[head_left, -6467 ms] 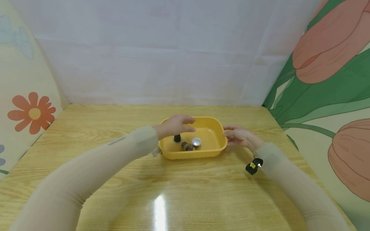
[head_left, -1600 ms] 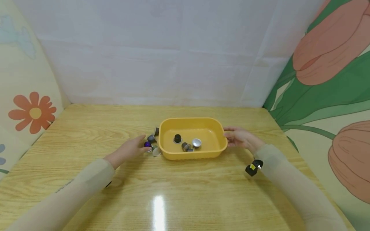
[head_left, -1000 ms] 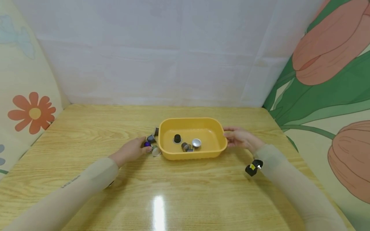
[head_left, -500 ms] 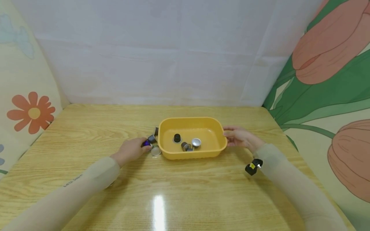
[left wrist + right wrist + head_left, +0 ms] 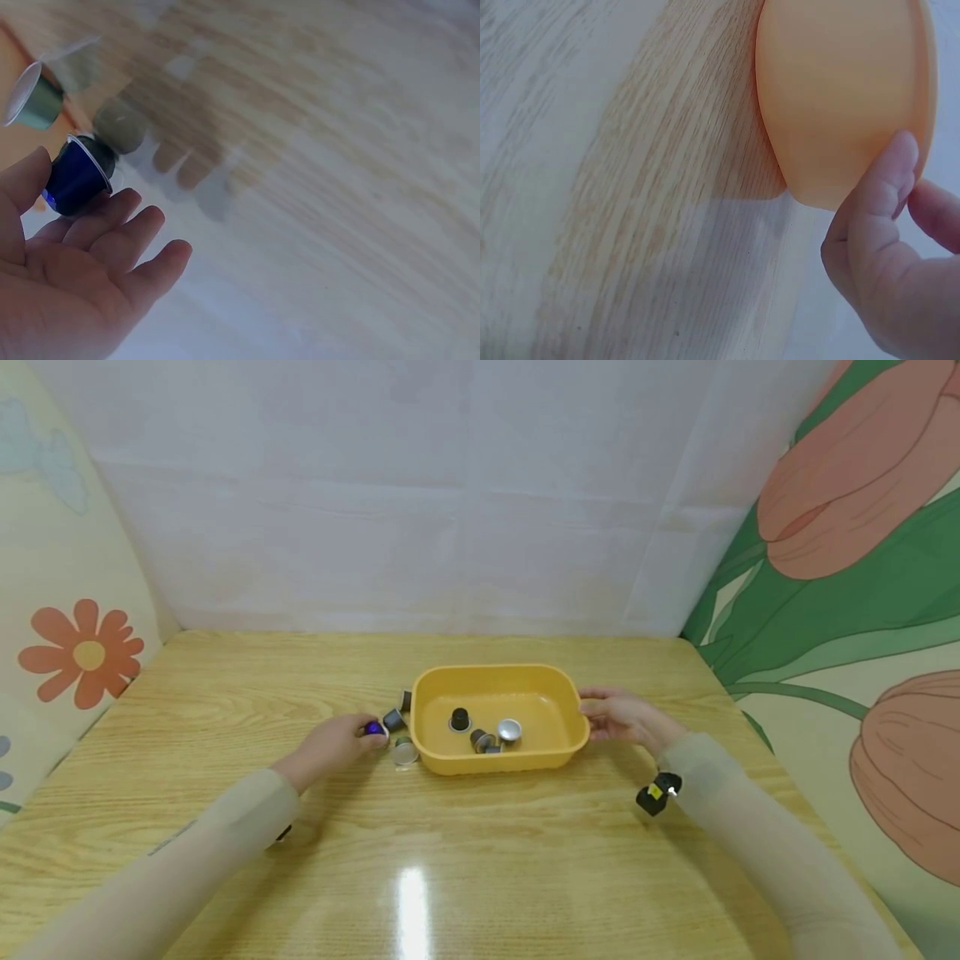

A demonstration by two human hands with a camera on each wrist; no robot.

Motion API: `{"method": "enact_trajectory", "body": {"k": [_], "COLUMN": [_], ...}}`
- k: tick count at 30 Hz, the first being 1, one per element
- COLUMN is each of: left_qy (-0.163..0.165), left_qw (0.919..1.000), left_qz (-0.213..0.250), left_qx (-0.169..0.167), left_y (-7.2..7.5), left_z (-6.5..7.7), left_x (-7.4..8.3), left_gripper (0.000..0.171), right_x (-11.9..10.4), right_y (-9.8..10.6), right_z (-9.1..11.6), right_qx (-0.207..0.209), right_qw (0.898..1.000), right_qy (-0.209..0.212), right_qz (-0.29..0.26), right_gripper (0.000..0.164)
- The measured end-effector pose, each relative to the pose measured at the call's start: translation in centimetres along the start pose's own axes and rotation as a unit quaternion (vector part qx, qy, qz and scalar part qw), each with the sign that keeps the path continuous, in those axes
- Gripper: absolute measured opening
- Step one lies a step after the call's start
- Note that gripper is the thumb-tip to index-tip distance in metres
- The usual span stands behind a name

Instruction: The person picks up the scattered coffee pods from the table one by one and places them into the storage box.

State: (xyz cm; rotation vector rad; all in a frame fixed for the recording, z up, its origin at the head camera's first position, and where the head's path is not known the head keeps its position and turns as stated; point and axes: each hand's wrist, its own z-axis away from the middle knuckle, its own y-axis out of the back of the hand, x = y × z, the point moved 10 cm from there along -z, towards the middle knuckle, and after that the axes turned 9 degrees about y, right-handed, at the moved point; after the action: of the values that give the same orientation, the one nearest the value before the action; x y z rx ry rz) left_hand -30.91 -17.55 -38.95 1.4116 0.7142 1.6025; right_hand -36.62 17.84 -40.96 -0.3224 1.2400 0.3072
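We are probably loading the yellow tray [image 5: 501,763]: our left fingers [image 5: 105,217] are pinching 1 blue capsule [image 5: 373,727] just outside its left edge, while our right fingers [image 5: 889,171] are touching its right edge, whether gripping we cannot tell. Next we are likely needing to lift the capsule inside.

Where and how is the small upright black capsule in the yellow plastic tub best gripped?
Probably from above, pinching the small upright black capsule by the sides of its tapered body: it stands rim down, narrow end up, and walls of the yellow plastic tub surround it.
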Motion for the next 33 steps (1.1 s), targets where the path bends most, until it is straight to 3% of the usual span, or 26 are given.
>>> {"method": "enact_trajectory", "body": {"k": [7,12,15,21,33], "left_qy": [0.017,0.018,0.013,0.004,-0.023], "left_qw": [0.9998,0.9998,0.9998,0.9998,0.9996], "left_qz": [-0.003,0.006,0.007,0.009,0.004], "left_qx": [-0.005,-0.011,-0.014,-0.016,-0.014], "left_y": [1.0,1.6,1.8,2.1,3.1], "left_z": [0.4,0.9,0.9,0.7,0.7], "left_x": [-0.2,-0.1,0.1,0.8,3.2], "left_gripper": [0.053,0.059,0.061,0.057,0.044], "right_x": [-0.1,0.2,0.2,-0.1,0.1], "right_y": [0.0,0.3,0.2,-0.2,0.0], "right_z": [0.1,-0.4,-0.4,0.1,-0.2], "right_qx": [-0.011,-0.045,-0.033,0.0,0.007], "right_qw": [1.0,0.999,0.999,1.0,1.0], "right_qy": [0.009,0.03,0.023,0.001,0.002], "right_qz": [0.009,-0.001,0.0,0.006,-0.001], "right_gripper": [0.055,0.054,0.053,0.054,0.052]}}
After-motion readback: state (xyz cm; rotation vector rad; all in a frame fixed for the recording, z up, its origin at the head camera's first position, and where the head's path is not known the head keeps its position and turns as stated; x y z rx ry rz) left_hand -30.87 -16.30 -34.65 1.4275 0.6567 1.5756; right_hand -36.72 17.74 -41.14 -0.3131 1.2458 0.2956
